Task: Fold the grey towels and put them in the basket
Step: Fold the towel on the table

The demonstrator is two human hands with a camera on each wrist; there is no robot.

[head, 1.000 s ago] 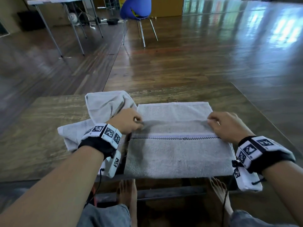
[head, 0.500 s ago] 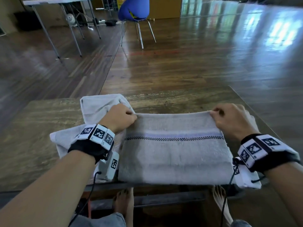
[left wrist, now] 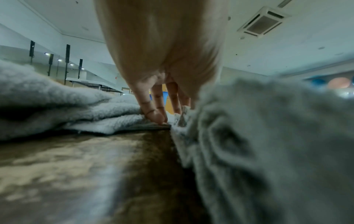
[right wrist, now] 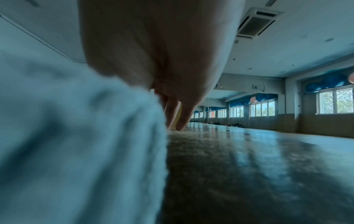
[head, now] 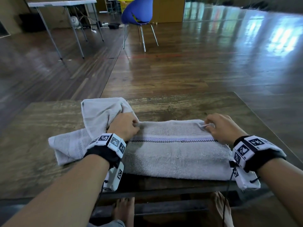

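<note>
A grey towel with a dark checked stripe lies folded on the wooden table, close to its near edge. My left hand pinches the towel's far left corner. In the left wrist view its fingertips press down on cloth at the towel's edge. My right hand pinches the far right corner, where a small label shows. In the right wrist view the towel fills the left and the fingertips point down at the table. A second grey towel lies crumpled to the left, partly under my left wrist.
Bare tabletop lies beyond and to the right of the towels. Across the wooden floor stand a blue chair and a white folding table. Something yellow, like a basket, shows behind the chair. My bare feet are under the table.
Both hands carried the towel's upper layer away from me to the far edge and lowered it. The towel now lies flat, folded narrower than before.
</note>
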